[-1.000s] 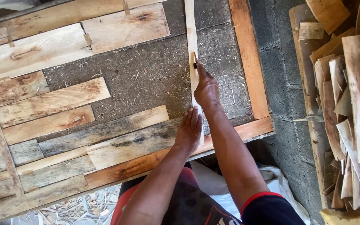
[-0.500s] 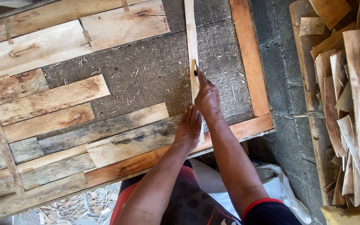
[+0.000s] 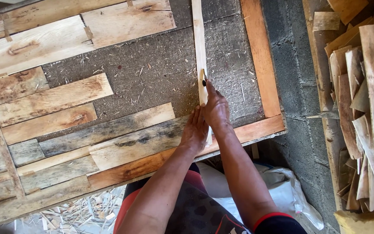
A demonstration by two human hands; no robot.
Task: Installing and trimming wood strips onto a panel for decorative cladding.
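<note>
A thin pale wood strip (image 3: 198, 39) lies lengthwise across a grey fibre board (image 3: 152, 73) set in an orange wooden frame (image 3: 260, 56). My right hand (image 3: 215, 108) rests on the strip's near end and holds a small dark marker (image 3: 204, 80) with its tip on the strip. Flat beside it, my left hand (image 3: 194, 130) presses down on the strip's near end and on the weathered planks (image 3: 122, 134) there.
Several rough planks (image 3: 44, 99) cover the board's left part. A heap of wood offcuts (image 3: 362, 95) stands at the right on a block floor (image 3: 297, 130). A white sack (image 3: 282, 190) lies below the frame, with wood shavings (image 3: 78, 212) at the bottom left.
My right hand with the marker has slid a little along the strip toward me. My left hand has stayed pressed at the strip's near end.
</note>
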